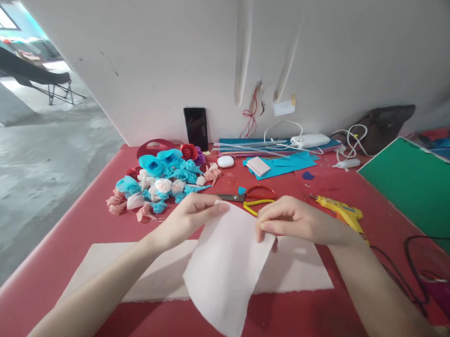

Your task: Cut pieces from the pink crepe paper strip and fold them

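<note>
My left hand (191,214) and my right hand (295,222) each pinch a top corner of a pale pink sheet (224,273) and hold it up above the red table (76,231). The sheet hangs down toward me, slightly folded. Under it lies a larger pale pink sheet (298,271) flat on the table. Just beyond my hands are scissors with red and yellow handles (251,197) and a yellow glue gun (340,211).
A heap of blue, white, pink and red paper flowers (160,183) sits at the left back. Blue sheets (284,166), a dark phone (196,128) leaning on the wall, white cables (308,140), a green board (418,187) and black cords (410,276) lie around.
</note>
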Tool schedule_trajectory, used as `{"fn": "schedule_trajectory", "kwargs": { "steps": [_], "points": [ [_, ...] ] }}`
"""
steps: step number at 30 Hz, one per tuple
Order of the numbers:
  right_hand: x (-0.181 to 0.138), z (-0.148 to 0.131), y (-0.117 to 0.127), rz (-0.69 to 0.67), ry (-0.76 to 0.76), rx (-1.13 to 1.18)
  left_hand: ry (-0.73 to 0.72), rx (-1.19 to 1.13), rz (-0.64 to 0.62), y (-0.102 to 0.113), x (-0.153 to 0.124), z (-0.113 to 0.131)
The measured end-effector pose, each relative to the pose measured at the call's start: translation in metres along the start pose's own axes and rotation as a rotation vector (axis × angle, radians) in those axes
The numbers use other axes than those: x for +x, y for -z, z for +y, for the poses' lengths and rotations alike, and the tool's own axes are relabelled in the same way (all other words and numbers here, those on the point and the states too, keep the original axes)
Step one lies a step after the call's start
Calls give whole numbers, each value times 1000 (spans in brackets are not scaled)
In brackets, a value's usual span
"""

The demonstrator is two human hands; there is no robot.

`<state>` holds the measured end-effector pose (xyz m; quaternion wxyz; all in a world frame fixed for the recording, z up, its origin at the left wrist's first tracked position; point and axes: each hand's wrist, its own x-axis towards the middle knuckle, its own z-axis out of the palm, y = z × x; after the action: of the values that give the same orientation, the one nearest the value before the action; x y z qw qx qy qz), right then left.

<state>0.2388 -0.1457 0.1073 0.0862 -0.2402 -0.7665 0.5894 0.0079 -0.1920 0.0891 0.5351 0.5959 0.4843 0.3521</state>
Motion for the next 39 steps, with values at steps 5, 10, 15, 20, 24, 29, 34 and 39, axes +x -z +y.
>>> {"fn": "schedule_trajectory", "kwargs": {
  "steps": [5,10,15,20,24,29,34,39],
  "points": [
    [-11,-5,16,-16,1,-131,-54,36,71,1,2,2],
    [-15,3,23,-11,-178,-335,-28,-112,141,3,2,-2],
    [-4,8,13,360,-128,-133,-34,-373,314,5,8,-1],
    [25,15,-16,483,-73,218,-25,-370,189,-5,11,-8],
    [31,22,-18,489,-57,364,-23,-314,148,-7,10,-16],
    [19,14,-8,400,-161,354,-95,-327,17,-3,11,-15],
    [19,12,-16,189,-225,232,-165,-12,-137,-4,8,-10],
    [23,13,-28,335,-95,-41,-153,110,-151,-10,6,-10]
  ]
}}
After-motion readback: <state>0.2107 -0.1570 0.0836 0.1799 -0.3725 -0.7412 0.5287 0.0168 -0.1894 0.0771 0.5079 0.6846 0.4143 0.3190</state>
